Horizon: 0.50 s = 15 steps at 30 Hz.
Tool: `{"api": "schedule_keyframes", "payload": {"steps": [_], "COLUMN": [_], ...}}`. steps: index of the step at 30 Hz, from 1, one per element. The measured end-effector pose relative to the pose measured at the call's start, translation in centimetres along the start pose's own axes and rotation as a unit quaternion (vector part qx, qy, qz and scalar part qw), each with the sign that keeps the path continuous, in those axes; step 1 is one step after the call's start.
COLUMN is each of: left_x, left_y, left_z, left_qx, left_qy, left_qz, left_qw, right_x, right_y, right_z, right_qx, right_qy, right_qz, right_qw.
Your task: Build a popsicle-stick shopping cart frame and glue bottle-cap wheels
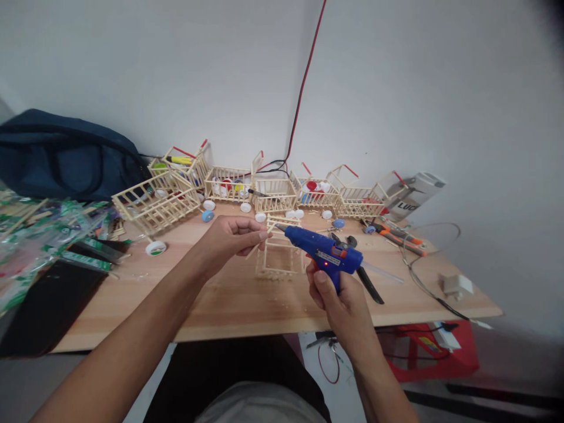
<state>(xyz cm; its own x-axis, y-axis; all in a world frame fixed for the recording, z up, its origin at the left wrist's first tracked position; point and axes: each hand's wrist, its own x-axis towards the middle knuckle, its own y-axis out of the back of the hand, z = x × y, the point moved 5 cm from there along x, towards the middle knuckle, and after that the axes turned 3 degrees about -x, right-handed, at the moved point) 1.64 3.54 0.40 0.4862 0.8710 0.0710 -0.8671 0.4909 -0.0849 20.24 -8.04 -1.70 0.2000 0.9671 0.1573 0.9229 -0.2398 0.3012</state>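
Observation:
My right hand (339,296) is wrapped round the handle of a blue hot glue gun (324,247), which has a small red light showing. Its nozzle points left, close to the fingertips of my left hand (235,238). Those fingers are pinched on a thin wooden stick (252,251); whether the nozzle touches it I cannot tell. Just beyond and below, a small frame of wooden sticks (282,271) rests on the table, partly hidden by the gun and my left hand.
Along the wall stand several stick-built carts (275,202) with bottle-cap wheels and red handles. Pliers (403,235) and a white adapter (457,286) lie to the right on the wooden table (211,317). Plastic packets (83,235) and a dark blue bag (66,155) are at left.

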Motion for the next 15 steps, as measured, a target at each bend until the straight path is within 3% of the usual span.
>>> {"api": "schedule_keyframes", "payload": {"steps": [15], "left_x": [0.08], "left_y": [0.03], "left_z": [-0.2], "left_qx": [-0.002], "left_qy": [-0.001], "left_qz": [-0.009], "left_qw": [1.0], "right_x": [-0.05], "right_y": [0.18], "right_z": [-0.13], "right_qx": [-0.031], "right_qy": [0.018], "right_qz": [0.0], "right_qw": [0.999]}}
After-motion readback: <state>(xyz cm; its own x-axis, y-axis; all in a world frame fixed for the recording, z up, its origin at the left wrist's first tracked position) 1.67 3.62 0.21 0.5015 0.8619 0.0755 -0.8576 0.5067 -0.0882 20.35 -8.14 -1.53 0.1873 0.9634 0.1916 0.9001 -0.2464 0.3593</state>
